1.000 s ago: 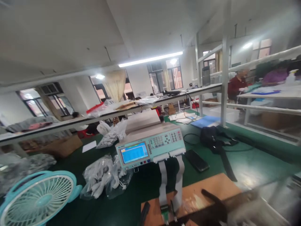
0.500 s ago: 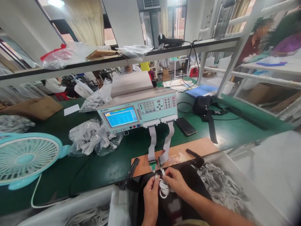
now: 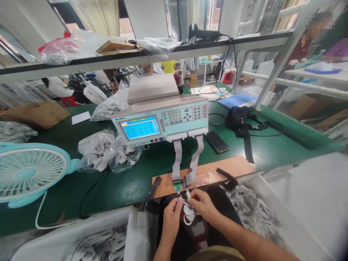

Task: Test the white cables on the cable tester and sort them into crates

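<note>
My left hand (image 3: 172, 212) pinches one plug end of a white coiled cable (image 3: 189, 214), just below a small green circuit board (image 3: 177, 187) with a metal connector. Whether that plug touches the connector I cannot tell. Between finger and thumb, my right hand (image 3: 202, 203) grips the cable's other plug end, which points up to a second dark connector (image 3: 186, 181). The coil hangs between both hands. Grey ribbon cables (image 3: 177, 159) run from these connectors to a bench tester (image 3: 160, 121) with a lit blue screen.
White bins (image 3: 132, 226) of cables stand left and right of my lap. On the green table (image 3: 130, 192) are a turquoise fan (image 3: 28, 173), bagged cables (image 3: 99, 148), a phone (image 3: 217, 142) and a black pouch (image 3: 239, 117). A shelf (image 3: 163, 58) crosses above; people sit beyond.
The camera view has shifted slightly, so the bench appears a little higher. Both hands keep their grip on the cable ends with little visible movement.
</note>
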The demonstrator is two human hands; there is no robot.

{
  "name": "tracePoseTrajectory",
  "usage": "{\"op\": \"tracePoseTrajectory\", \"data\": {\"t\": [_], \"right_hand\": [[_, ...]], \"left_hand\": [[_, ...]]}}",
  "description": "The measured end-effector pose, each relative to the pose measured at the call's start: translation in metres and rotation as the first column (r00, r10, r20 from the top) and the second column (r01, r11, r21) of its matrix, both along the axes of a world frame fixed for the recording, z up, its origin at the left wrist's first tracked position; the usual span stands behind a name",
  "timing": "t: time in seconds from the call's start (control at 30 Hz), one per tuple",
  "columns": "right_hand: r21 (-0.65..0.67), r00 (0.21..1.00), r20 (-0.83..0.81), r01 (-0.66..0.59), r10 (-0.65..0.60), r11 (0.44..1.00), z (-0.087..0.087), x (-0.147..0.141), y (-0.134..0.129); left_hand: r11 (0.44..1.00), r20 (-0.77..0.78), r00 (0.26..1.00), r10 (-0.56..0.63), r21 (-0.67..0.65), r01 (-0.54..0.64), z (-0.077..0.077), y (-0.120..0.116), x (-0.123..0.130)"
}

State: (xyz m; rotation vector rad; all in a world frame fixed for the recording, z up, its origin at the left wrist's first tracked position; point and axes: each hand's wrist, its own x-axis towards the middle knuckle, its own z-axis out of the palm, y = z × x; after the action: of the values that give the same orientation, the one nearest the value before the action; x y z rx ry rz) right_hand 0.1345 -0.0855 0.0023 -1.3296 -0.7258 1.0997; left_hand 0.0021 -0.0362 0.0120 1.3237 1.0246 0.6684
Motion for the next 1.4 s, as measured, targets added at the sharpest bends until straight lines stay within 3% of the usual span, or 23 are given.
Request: {"op": "tracePoseTrajectory", "data": {"t": [0.13,0.3,0.63,0.77,0.93,1.03,1.17,1.27,1.33,1.4], "right_hand": [[-0.048,0.985,-0.17,-0.027,0.018,0.998,0.006,-0.002,0.002],[-0.117,0.955,-0.296,-0.002,-0.033,0.993,0.021,-0.004,0.005],[-0.09,0.983,-0.181,-0.039,0.022,0.995,0.021,0.001,0.005],[-0.076,0.984,-0.176,-0.04,0.026,0.996,0.022,0.0,0.005],[-0.071,0.986,-0.163,-0.036,0.024,0.997,0.021,0.0,0.006],[-0.08,0.989,-0.145,-0.055,0.043,0.995,0.023,0.0,0.004],[-0.147,0.993,-0.112,-0.065,0.049,0.987,0.019,0.003,0.0],[-0.202,0.992,-0.102,-0.098,0.079,0.974,0.012,0.008,0.003],[-0.225,0.992,-0.093,-0.102,0.083,0.969,0.009,0.01,0.004],[-0.248,0.994,-0.087,-0.084,0.064,0.965,0.008,0.011,0.004]], "left_hand": [[0.991,0.022,0.992,-0.121,-0.053,0.122,0.004,0.008,-0.008],[0.996,0.06,0.996,-0.066,-0.053,0.069,-0.005,0.013,-0.007],[0.995,0.073,0.996,0.055,0.077,-0.061,-0.012,0.008,0.005],[0.987,0.139,0.978,0.158,0.01,-0.161,-0.018,0.002,0.009],[0.976,0.205,0.955,0.213,-0.076,-0.202,-0.025,-0.003,0.019],[0.976,0.123,0.969,0.216,-0.055,-0.21,-0.014,-0.008,0.017],[0.964,0.055,0.975,0.213,0.15,-0.219,0.032,-0.009,-0.025],[0.851,0.004,0.914,0.405,0.364,-0.378,0.056,0.006,-0.091],[0.742,-0.137,0.776,0.615,0.434,-0.511,0.051,0.02,-0.144],[0.702,-0.313,0.633,0.708,0.41,-0.583,0.029,0.034,-0.192]]}}
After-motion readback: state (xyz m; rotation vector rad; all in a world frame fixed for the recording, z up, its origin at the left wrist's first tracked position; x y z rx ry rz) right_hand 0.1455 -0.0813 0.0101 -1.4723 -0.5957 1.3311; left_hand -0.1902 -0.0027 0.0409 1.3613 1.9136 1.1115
